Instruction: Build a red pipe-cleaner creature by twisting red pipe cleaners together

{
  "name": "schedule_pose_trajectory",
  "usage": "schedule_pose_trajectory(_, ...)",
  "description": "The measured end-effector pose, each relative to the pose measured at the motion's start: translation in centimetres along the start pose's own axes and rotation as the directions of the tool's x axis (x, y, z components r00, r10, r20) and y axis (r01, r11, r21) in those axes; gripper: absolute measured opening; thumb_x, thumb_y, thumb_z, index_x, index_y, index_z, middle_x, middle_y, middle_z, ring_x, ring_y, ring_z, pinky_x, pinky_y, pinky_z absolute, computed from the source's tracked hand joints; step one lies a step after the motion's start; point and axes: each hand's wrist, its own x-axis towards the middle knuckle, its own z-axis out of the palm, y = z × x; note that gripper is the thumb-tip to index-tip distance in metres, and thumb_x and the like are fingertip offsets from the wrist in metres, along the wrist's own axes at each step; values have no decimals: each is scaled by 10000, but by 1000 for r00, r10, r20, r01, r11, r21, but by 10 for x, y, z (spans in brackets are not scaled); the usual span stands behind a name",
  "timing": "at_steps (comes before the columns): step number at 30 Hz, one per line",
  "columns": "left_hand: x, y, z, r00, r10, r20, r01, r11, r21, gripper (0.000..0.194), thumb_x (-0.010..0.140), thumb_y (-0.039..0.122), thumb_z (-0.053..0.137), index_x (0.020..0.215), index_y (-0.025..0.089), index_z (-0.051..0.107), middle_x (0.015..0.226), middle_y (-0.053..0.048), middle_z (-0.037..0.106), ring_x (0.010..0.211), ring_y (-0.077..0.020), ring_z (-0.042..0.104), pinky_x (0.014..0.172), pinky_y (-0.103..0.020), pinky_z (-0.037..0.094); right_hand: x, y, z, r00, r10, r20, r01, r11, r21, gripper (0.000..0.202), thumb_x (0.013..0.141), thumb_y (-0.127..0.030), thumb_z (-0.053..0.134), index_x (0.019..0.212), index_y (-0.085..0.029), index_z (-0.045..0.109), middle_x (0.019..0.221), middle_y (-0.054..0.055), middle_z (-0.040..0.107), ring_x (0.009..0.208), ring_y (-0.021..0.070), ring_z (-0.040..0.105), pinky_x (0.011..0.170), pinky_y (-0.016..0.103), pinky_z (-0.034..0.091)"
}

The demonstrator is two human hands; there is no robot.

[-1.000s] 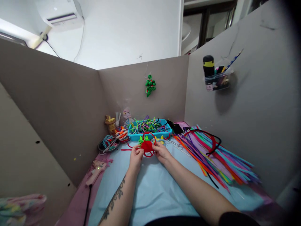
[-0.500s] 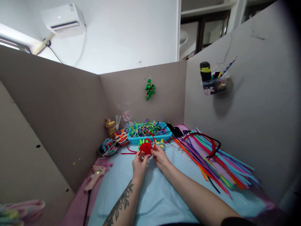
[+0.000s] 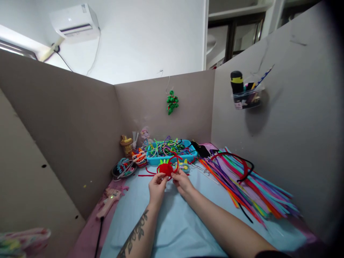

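Note:
Between my hands, above the light blue cloth [image 3: 177, 222], is a red piece [image 3: 165, 169] of rounded shape, with thin red strands looping up and to the right. My left hand [image 3: 158, 184] pinches its lower left edge between thumb and fingers. On its lower right side, my right hand [image 3: 181, 180] is closed on the red piece and a strand. Other red strands lie just left of it. Behind it, small green and yellow items show partly. The fingertips of both hands are partly hidden by the piece.
A blue tray [image 3: 157, 160] of tangled stems stands behind. Colourful fuzzy stems [image 3: 242, 182] and scissors [image 3: 205, 171] lie right. At left are a dark bowl [image 3: 118, 175] and a pink power strip [image 3: 109, 205]. Grey partitions [image 3: 166, 122] surround the table; a clear box [image 3: 247, 100] hangs right.
My left hand has shifted slightly left and its hold on the red piece has changed a little. The red piece has turned slightly. The whole view has shifted a little.

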Motion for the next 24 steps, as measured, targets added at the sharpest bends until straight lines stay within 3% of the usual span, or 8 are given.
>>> schedule_pose_trajectory(10,-2,0,4,994,13,105,-8,999,-47,240,673,310,643,830,196,501,675,-7,637,505,-121,574,417,-204,430,9,1,-9,997,-82,-14,81,995,-50,321,446,-267,771,647,-211,526,544,-48,565,500,115,482,485,230,303)
schedule_pose_trajectory(17,1,-4,7,981,-150,125,163,981,-104,364,598,312,690,814,200,420,619,27,622,370,-97,538,369,-191,396,10,4,-10,995,-92,-39,91,996,-21,315,424,-240,778,624,-206,537,560,-45,585,518,115,495,495,231,323)
schedule_pose_trajectory(20,0,-4,7,969,-221,110,233,966,-112,397,579,330,704,806,198,407,605,24,618,414,-123,583,343,-159,340,8,5,-10,995,-96,-7,96,995,-4,315,434,-237,782,638,-206,544,553,-49,584,514,110,494,494,226,321)
schedule_pose_trajectory(24,0,-5,7,972,-224,74,232,964,-132,352,600,318,689,782,194,414,595,18,620,522,-156,636,438,-195,431,9,7,-9,997,-81,-2,81,997,-2,314,439,-245,782,634,-205,539,529,-50,568,488,109,478,475,226,300)
